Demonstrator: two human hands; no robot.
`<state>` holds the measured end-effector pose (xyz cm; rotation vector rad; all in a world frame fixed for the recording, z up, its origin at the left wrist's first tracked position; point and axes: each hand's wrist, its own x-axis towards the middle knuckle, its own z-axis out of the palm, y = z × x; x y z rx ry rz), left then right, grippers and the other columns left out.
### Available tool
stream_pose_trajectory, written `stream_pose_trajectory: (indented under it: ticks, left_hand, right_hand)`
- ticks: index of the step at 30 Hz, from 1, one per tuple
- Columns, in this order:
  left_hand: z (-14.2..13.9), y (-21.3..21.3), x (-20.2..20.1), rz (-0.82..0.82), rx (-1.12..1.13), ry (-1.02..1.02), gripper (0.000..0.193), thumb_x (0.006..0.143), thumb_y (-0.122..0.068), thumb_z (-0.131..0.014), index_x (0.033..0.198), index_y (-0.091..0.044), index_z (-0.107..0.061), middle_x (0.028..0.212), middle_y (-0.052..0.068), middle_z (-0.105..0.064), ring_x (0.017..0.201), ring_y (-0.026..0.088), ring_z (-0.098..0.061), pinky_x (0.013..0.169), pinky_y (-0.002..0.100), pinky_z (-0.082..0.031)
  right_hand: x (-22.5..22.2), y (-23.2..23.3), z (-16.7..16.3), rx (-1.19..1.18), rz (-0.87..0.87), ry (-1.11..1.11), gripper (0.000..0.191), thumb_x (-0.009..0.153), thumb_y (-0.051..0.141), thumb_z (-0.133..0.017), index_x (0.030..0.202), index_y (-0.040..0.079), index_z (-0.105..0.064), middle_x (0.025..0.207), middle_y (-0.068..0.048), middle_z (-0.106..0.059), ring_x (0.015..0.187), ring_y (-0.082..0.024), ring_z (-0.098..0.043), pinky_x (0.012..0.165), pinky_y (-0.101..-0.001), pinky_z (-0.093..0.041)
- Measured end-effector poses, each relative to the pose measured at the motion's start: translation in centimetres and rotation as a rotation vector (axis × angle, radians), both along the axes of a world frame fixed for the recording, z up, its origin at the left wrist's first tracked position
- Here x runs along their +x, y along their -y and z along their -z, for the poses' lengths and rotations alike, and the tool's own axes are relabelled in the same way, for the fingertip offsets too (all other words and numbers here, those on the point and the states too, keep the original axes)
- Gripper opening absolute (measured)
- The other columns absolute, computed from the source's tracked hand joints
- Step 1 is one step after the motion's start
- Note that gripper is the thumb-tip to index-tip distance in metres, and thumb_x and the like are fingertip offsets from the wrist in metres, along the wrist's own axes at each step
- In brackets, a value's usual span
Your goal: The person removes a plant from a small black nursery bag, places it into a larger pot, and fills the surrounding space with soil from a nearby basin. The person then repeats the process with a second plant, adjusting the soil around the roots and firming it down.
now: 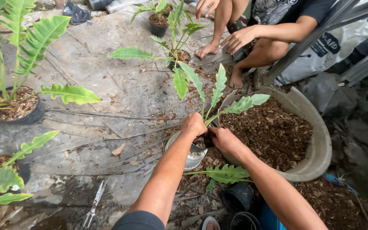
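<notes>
Serrated green seedling (218, 100) upright in black pot (201, 145); both hands press soil.

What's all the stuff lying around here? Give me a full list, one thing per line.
pot being filled: one, dark, centre, on a metal bowl, under both hands
plant in that pot: one, green, upright between the hands
metal bowl: one, silvery, beneath the pot
basin: one, grey, right, holding brown bark mix
potted plants: four or so, green in dark pots, left edge and top
loose plant: one, green, lying below the hands
empty pots: two, black, bottom centre
scissors: one pair, pale handles, bottom left
sack: one, white, top right
other person: one, squatting barefoot, top
left hand: one, on the pot's rim
right hand: one, pressing into the pot
</notes>
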<state>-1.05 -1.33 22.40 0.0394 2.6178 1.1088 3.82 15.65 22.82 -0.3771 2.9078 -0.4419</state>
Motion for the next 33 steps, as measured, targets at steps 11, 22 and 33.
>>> stream_pose_trajectory:
  ticks: [11,22,33]
  left_hand:
    - [1.7,-1.9,-1.0,0.074,-0.027,0.077,0.030,0.082,-0.030,-0.085,0.093,-0.004,-0.072,0.086,0.009,-0.074,0.067,0.019,-0.066,0.060,0.035,-0.055]
    - [0.3,-1.9,0.0,0.049,-0.069,-0.006,0.039,0.077,-0.036,-0.090,0.097,-0.005,-0.078,0.100,0.015,-0.077,0.091,0.029,-0.075,0.080,0.041,-0.059]
    - [-0.2,-2.0,0.9,0.049,-0.062,-0.053,0.034,0.079,-0.034,-0.086,0.098,-0.007,-0.080,0.101,0.018,-0.078,0.095,0.032,-0.076,0.086,0.042,-0.059]
  right_hand:
    - [0.3,-1.2,-1.8,-0.039,-0.016,0.058,0.031,0.087,0.015,-0.067,0.115,0.005,-0.074,0.102,-0.022,-0.076,0.095,-0.036,-0.076,0.091,-0.0427,-0.058]
    - [1.8,-1.7,-2.1,-0.069,-0.362,0.024,0.037,0.079,0.018,-0.075,0.111,0.001,-0.073,0.113,-0.020,-0.072,0.102,-0.036,-0.071,0.094,-0.0411,-0.056]
    - [2.0,-1.4,-1.1,0.081,-0.395,0.002,0.032,0.077,0.015,-0.080,0.106,0.004,-0.074,0.108,-0.014,-0.068,0.100,-0.034,-0.069,0.090,-0.0432,-0.055]
